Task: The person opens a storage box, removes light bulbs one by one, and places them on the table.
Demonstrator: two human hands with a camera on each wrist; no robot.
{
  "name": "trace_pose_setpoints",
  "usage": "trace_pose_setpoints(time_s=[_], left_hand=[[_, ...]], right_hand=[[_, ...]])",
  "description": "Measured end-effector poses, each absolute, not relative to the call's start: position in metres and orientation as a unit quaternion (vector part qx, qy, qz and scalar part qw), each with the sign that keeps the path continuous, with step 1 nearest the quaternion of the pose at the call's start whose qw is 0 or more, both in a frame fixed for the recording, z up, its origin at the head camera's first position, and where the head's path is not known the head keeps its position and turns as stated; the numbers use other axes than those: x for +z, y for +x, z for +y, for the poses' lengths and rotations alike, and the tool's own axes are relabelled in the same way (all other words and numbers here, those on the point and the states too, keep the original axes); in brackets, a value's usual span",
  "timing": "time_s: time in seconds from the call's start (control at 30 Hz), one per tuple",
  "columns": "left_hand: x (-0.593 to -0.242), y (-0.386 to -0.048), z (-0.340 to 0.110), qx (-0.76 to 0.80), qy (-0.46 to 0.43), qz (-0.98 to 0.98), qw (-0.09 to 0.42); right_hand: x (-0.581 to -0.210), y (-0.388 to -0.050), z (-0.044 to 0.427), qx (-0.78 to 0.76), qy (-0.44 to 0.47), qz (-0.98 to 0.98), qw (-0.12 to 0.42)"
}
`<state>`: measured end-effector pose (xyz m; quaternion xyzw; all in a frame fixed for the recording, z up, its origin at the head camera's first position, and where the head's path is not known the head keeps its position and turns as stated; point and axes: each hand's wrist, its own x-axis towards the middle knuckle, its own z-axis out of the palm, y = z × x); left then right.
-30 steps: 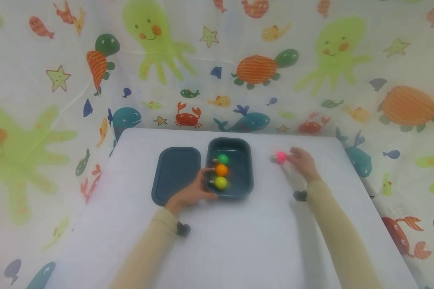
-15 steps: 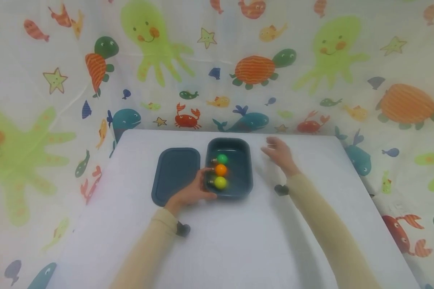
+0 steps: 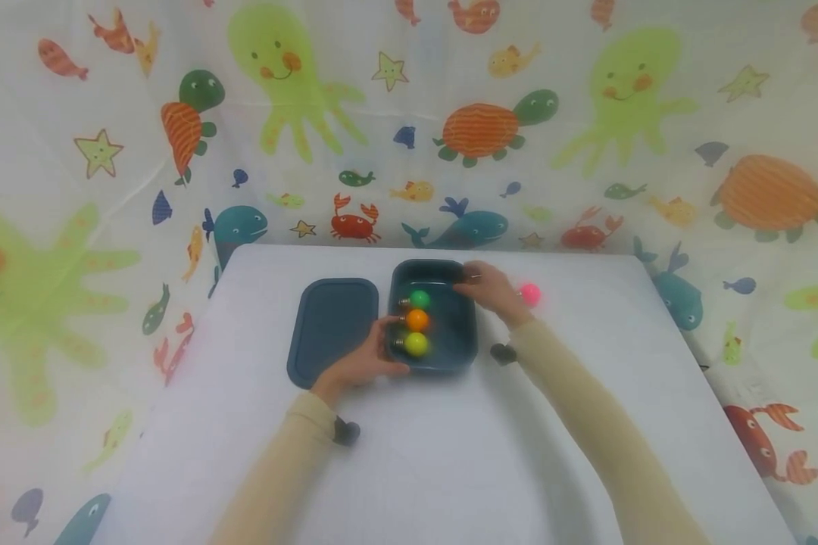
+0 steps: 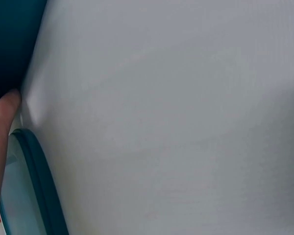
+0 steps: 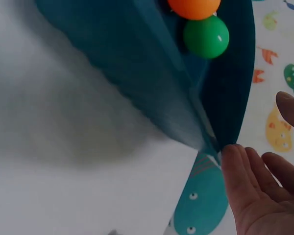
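A dark teal box stands uncovered on the table. Green, orange and yellow light bulbs lie in a column along its left side, screw bases to the left. My left hand holds the box's near left corner, its thumb against the wall in the left wrist view. At the far right corner is my right hand; the right wrist view has its fingers extended, fingertips at the corner, thumb apart. A pink light bulb lies on the table behind this hand, its base partly hidden.
A flat teal lid lies left of the box, close to my left wrist. All of this is on a white table. A curtain printed with sea animals hangs behind the far edge and at the sides.
My right hand has left the pink light bulb, which stays on the table, and moved left to the box's far right corner. The left hand and the box have kept their place.
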<state>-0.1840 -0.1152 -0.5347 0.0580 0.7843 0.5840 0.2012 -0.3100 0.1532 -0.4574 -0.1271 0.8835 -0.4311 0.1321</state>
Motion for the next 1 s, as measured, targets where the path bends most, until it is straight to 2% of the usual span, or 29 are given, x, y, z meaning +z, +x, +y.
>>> trace_pose_setpoints(time_s=[0.47,0.73,1.0], left_hand=[[-0.536,-0.181,-0.122,0.575,0.052,0.793,0.196],[-0.536,-0.179,-0.125,0.576,0.062,0.791,0.2],[-0.538,-0.176,-0.126,0.578,0.072,0.789,0.195]], right_hand=[[-0.461,-0.312,0.114,-0.366,-0.15,0.908,0.136],[-0.466,-0.311,0.097,-0.312,-0.194,0.922,0.124],[-0.471,-0.306,0.084,-0.281,-0.187,0.93,0.144]])
